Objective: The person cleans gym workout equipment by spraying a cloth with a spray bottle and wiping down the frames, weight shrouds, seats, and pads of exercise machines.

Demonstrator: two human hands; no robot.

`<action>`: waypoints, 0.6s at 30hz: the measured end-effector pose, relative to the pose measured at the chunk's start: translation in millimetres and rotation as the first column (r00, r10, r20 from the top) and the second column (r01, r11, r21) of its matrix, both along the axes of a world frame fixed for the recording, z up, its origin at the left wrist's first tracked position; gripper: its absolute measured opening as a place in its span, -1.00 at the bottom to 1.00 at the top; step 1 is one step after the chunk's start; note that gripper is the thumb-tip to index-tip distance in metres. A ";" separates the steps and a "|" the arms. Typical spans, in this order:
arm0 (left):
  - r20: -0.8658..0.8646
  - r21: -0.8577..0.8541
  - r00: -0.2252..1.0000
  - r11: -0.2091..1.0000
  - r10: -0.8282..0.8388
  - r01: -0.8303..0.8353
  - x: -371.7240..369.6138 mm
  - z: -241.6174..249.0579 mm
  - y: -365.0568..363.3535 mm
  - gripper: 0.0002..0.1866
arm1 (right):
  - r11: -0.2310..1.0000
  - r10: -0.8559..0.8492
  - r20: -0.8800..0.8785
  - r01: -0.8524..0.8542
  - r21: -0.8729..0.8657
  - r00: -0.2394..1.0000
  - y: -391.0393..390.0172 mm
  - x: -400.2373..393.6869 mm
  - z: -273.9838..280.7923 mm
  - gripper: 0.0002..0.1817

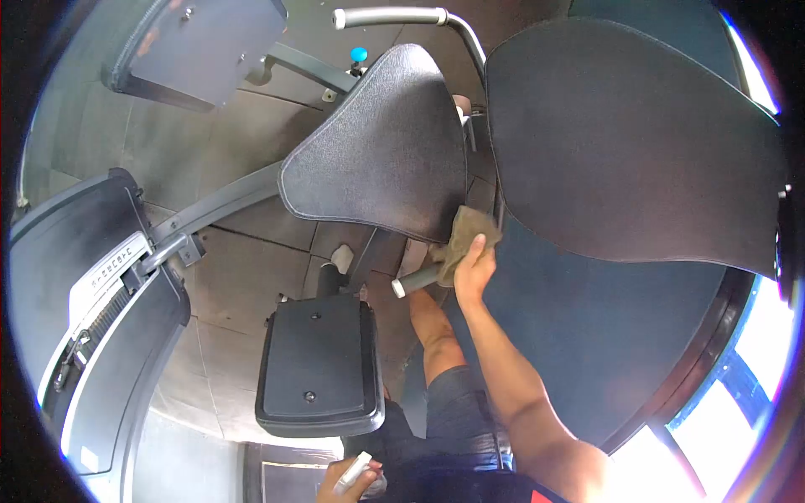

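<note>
The right hand [472, 272] presses a tan cloth [468, 237] against the lower edge of the black seat pad [377, 151], fingers closed over it, just above a grey handle grip [417, 281]. The left hand [348, 479] is wrapped around a small white bottle [354, 468], possibly a sprayer. Writing on the treadmill console [107, 270] is too blurred to read.

Left hand [348, 479] cut by bottom edge; white bottle [354, 469] mostly hidden; cloth [466, 239] covers handle [417, 281] end
</note>
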State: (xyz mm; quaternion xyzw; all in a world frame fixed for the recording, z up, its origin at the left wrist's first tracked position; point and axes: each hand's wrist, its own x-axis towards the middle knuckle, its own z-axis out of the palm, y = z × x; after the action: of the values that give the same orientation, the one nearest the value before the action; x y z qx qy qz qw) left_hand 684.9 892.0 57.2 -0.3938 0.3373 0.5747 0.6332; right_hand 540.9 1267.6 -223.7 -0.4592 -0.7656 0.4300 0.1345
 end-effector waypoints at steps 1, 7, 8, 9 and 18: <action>0.011 -0.016 1.000 1.000 -0.017 0.017 15.3 -5.0 -4.0 -0.66 | 0.985 -0.063 -0.271 0.017 -0.170 0.961 -2.6 -24.1 6.8 -0.55; -0.003 -0.097 0.999 0.994 -0.042 0.042 14.0 3.6 -8.9 -0.60 | 0.710 0.622 0.141 -0.630 0.315 0.770 82.8 -187.6 -49.9 -0.47; 0.043 -0.084 0.997 0.994 -0.070 0.073 7.3 -0.5 -8.6 -0.61 | 0.843 0.527 0.196 -0.537 0.002 0.827 92.4 -190.6 -49.9 -0.37; 0.089 -0.060 0.992 0.993 -0.093 0.098 4.6 -3.7 -9.1 -0.61 | 0.863 0.489 0.201 -0.504 0.032 0.849 90.7 -180.0 -52.3 -0.32; -0.488 -0.118 0.720 0.855 -0.494 0.506 -37.0 4.9 22.3 -0.70 | 0.646 -0.453 -0.022 0.311 -0.697 0.891 51.1 81.9 18.9 -0.45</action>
State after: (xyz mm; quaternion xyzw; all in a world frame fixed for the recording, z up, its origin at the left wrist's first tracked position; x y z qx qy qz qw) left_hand 647.9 914.3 62.1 -0.1177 0.5762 0.4685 0.6593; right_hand 622.8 1318.8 -204.8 -0.5834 -0.4239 0.6823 0.1204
